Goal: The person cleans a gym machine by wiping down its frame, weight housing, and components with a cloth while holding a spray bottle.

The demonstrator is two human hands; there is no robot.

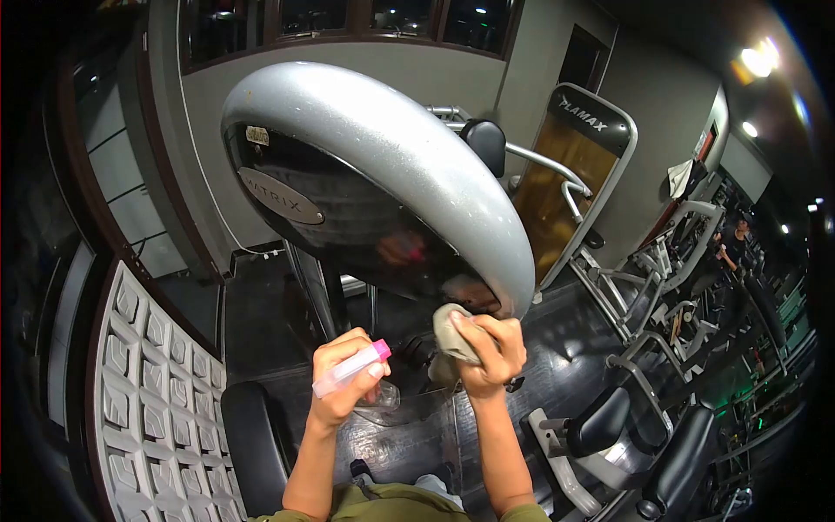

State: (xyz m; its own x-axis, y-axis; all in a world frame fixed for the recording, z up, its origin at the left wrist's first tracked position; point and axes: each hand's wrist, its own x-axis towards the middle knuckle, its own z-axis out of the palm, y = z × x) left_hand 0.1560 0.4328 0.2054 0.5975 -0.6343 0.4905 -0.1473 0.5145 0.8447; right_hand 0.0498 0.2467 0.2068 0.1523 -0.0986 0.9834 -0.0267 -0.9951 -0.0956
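Observation:
My left hand (342, 379) is wrapped round a clear spray bottle (385, 398) with a translucent head and a pink nozzle (381, 350). The nozzle points up and to the right. In my right hand (493, 355) is a bunched grey-beige cloth (454, 334), held just below the lower end of a gym machine's casing. That casing has a rounded silver rim (374, 130) and a glossy black panel with an oval MATRIX badge (283, 197). Whether the cloth touches the panel, I cannot tell. Both hands are reflected in the black surface.
Beside my left arm stands a black padded seat (254, 448), with a white patterned wall panel (156, 391) further left. A PLAMAX machine (591, 148) stands behind. Black pads (600, 422) and metal frames fill the right. A distant person (738, 244) is at far right.

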